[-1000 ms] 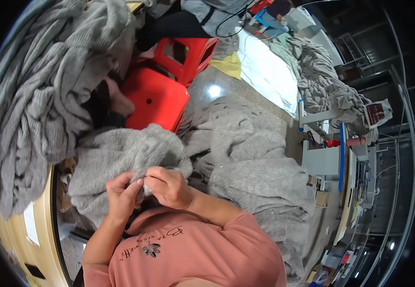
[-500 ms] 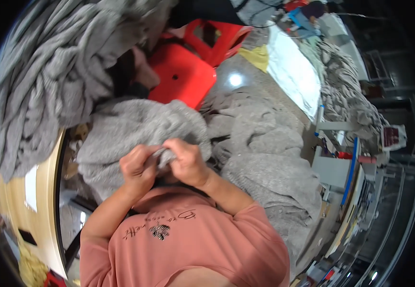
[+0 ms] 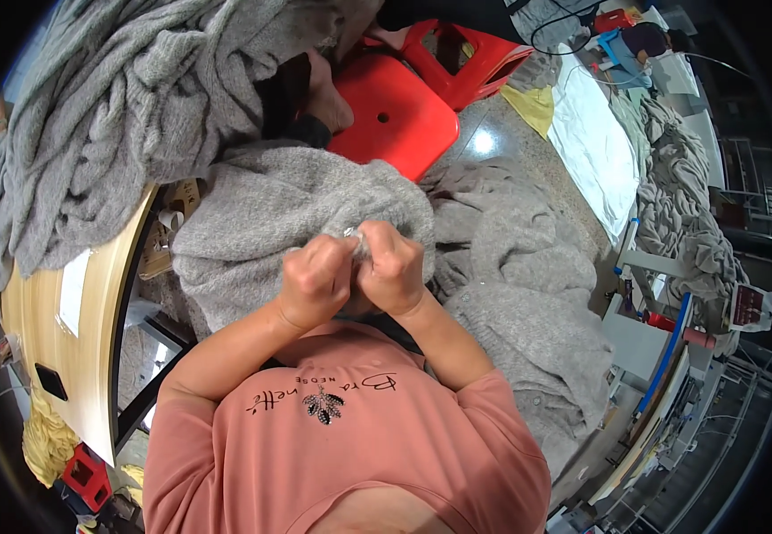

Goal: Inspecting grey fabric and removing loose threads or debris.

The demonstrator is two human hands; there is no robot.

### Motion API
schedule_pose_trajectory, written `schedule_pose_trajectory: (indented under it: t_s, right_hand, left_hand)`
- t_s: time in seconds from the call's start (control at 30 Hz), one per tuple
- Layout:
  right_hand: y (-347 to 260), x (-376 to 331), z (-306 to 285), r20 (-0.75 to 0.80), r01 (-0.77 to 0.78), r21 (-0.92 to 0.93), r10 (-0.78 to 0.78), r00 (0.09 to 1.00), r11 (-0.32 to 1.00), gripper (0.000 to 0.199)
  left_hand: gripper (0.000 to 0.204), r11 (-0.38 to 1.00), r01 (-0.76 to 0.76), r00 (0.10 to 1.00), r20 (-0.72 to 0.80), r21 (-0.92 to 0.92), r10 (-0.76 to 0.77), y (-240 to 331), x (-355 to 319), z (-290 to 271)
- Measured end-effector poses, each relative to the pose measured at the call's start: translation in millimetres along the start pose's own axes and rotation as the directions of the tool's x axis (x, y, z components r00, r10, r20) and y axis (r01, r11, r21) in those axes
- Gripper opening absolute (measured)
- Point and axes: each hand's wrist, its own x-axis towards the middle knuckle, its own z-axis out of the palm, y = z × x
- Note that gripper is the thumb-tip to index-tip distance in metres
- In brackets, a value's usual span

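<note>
Grey knitted garment (image 3: 270, 214) lies at picture centre in the head view; your left hand (image 3: 315, 285) and right hand (image 3: 395, 271), touching, both pinch its edge. Red stool (image 3: 395, 116) at 12 o'clock

— What do the two hands conceal? 
— The left hand (image 3: 315, 283) and right hand (image 3: 392, 267) close their grip over a small pale object (image 3: 355, 240), too tiny to identify; the fingertips hide in the grey knit garment (image 3: 261, 209).

— And at the edges? 
— The wooden worktop (image 3: 52, 347) vanishes under heaped grey knitwear (image 3: 128, 98); distant clutter blurs.
</note>
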Motion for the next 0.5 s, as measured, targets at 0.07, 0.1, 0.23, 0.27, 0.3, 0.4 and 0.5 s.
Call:
schedule_pose_trajectory:
  t_s: [0.07,0.1,0.23,0.27,0.3,0.4,0.5]
  right_hand:
    - [2.6,-2.5,-4.0,-0.003,-0.016,0.023,0.016,1.0,1.0,0.031]
    - [1.2,-2.3,-10.4,-0.099,-0.042,0.027,0.045,0.994,0.999,0.03]
    - [25.7,-6.3,-33.4,-0.241,-0.307,0.109,0.325,0.914,0.945,0.025]
    - [36.5,-11.4,-35.3,-0.242,-0.309,0.108,0.326,0.914,0.945,0.025]
    - [47.2,-13.7,-36.5,-0.016,-0.323,-0.067,0.323,0.946,0.944,0.025]
    - [39.9,-10.5,-38.5,0.311,-0.23,-0.279,0.314,0.897,0.933,0.025]
    - [5.2,7.3,-34.3,0.244,-0.118,0.321,0.039,0.969,0.94,0.028]
  left_hand:
    - [0.02,0.993,0.115,0.993,-0.016,-0.03,-0.115,-4.4,4.2,2.5]
    - [0.018,0.988,0.156,0.988,-0.004,0.021,-0.156,-7.3,4.3,2.1]
    - [0.017,0.893,0.42,0.907,0.029,-0.165,-0.421,-28.8,1.0,-6.6]
    - [0.017,0.892,0.42,0.907,0.031,-0.167,-0.421,-29.7,0.8,-8.5]
    - [0.016,0.822,0.52,0.854,0.126,-0.232,-0.505,-29.5,1.4,-10.0]
    - [0.014,0.676,0.654,0.756,0.266,-0.339,-0.598,-19.9,9.1,-10.8]
    - [0.013,0.689,0.63,0.775,0.35,-0.357,-0.527,-15.4,9.1,-9.7]
